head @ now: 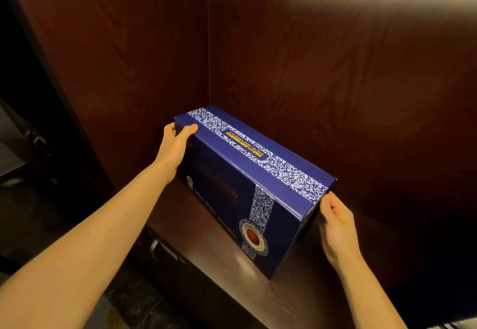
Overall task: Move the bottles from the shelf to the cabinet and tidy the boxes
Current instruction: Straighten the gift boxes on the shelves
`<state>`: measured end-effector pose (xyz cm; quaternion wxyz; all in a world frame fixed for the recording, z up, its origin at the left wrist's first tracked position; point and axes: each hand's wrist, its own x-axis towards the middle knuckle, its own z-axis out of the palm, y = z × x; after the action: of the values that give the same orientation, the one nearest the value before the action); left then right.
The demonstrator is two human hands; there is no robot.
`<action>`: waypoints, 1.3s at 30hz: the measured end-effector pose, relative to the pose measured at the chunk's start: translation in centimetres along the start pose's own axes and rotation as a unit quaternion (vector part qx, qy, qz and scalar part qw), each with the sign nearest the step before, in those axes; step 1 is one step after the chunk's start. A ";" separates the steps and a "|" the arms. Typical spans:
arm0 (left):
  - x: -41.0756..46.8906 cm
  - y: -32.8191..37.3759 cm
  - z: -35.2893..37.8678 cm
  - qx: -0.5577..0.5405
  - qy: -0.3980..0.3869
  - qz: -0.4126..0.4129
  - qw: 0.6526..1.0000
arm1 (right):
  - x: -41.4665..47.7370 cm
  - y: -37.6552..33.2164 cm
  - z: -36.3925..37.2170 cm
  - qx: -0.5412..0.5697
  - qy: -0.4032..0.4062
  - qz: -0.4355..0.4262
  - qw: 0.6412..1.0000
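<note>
Both hands grip blue box [247, 181] ends: L hand [175, 145] far-left corner, R hand [335, 228] near-right end; box on dark wood shelf [309, 290].

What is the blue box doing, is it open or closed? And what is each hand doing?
Blue box: closed, lying lengthwise, seemingly resting on the shelf, far end close to the wooden corner.
Left hand: grips the box's left end, thumb over the top edge.
Right hand: holds the box's right end, fingers against the end face.
Wooden shelf: bears the box.
</note>
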<state>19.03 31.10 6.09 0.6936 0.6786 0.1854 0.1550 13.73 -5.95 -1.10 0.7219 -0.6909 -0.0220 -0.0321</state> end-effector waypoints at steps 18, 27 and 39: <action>-2.8 -1.2 -1.3 0.012 0.072 0.023 0.997 | 4.2 -0.5 0.6 -0.052 0.031 -0.024 0.998; -3.3 -1.2 -1.3 0.028 0.072 0.028 0.997 | 4.4 -1.2 0.7 -0.083 0.042 -0.009 0.996; -5.5 -1.6 -2.4 0.087 0.050 0.064 0.993 | 3.0 -3.3 1.0 -0.098 0.062 -0.028 0.993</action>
<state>12.96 30.61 4.69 0.6102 0.7385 0.1889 0.2156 16.50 -5.12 2.42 0.6495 -0.7542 0.0068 -0.0970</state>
